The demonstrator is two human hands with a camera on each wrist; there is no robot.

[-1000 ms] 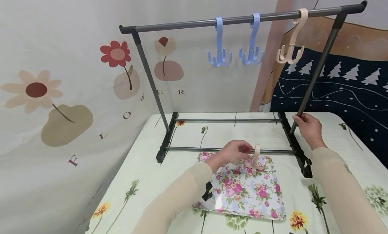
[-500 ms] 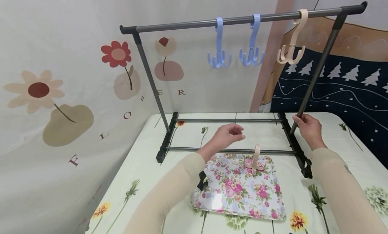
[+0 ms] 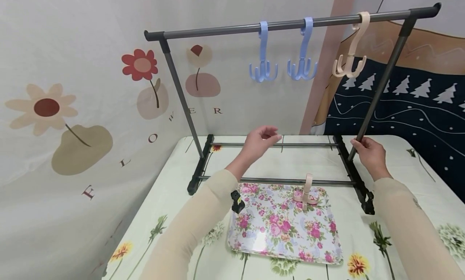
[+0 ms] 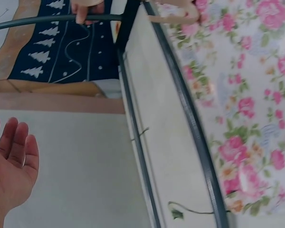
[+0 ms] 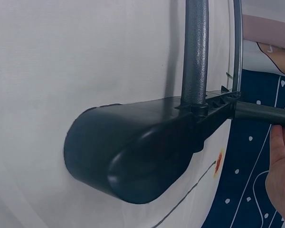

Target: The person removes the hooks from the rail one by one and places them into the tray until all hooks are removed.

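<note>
A grey metal rack (image 3: pixel 232 29) stands on the table, with two blue hooks (image 3: pixel 263 54) and one beige hook (image 3: pixel 351 48) hanging from its top bar. My right hand (image 3: pixel 370 155) pinches the rack's right upright near its base; the right wrist view shows the hand (image 5: pixel 281 175) at that tube. Above the base's rear rail, my left hand (image 3: pixel 260 141) hovers with loosely bent fingers and nothing in it. In the left wrist view the left hand (image 4: pixel 12 166) is bare too. Another beige hook (image 3: pixel 306 195) lies on the flowered tray (image 3: pixel 283 231) in front of the rack.
The rack's black feet (image 3: pixel 357 179) rest on a flower-printed tablecloth (image 3: pixel 163 239). Behind hangs a pale printed curtain (image 3: pixel 232 70), and at the right a dark blue cloth with white trees (image 3: pixel 403 106).
My left hand has left the beige hook on the tray and moved up and to the left, toward the rear rail. The right hand stays on the upright.
</note>
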